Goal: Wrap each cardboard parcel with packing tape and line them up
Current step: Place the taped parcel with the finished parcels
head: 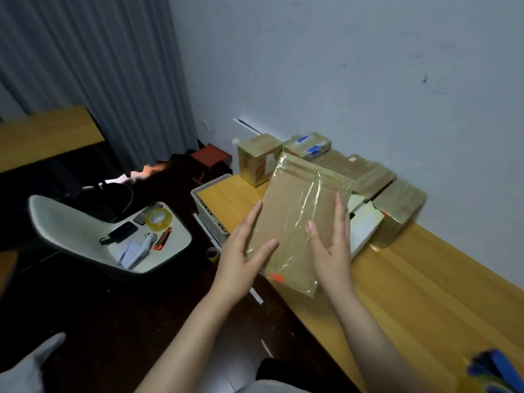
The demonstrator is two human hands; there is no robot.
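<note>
I read both hands as flat on the flat cardboard parcel (295,211) at the centre of the frame, clasping nothing. The left hand (243,251) lies along its left edge with straight fingers and the thumb across the face. The right hand (331,251) presses its right side, fingers stretched upward. My guess is that they sit this way to smooth the tape down and steady the parcel between the palms before it joins the others.

The parcel is a thin brown slab sheathed in glossy clear tape that wrinkles and catches the light down its middle, with a small orange mark near its lower end. It tilts over the near edge of the wooden table (425,293). I cannot tell whether its lower corner rests there.

Behind it, against the wall, wrapped parcels sit close together: a cube-shaped box (256,158), a box with blue tape (307,144), a low flat one (354,168) and a blocky one (399,208) at the right. All are shiny with film, so the row looks to be well along.

At centre left, a white shell chair (71,222) serves as a side tray for a roll of clear packing tape (158,219) and an orange utility knife (163,238), within reach of the left hand.
</note>
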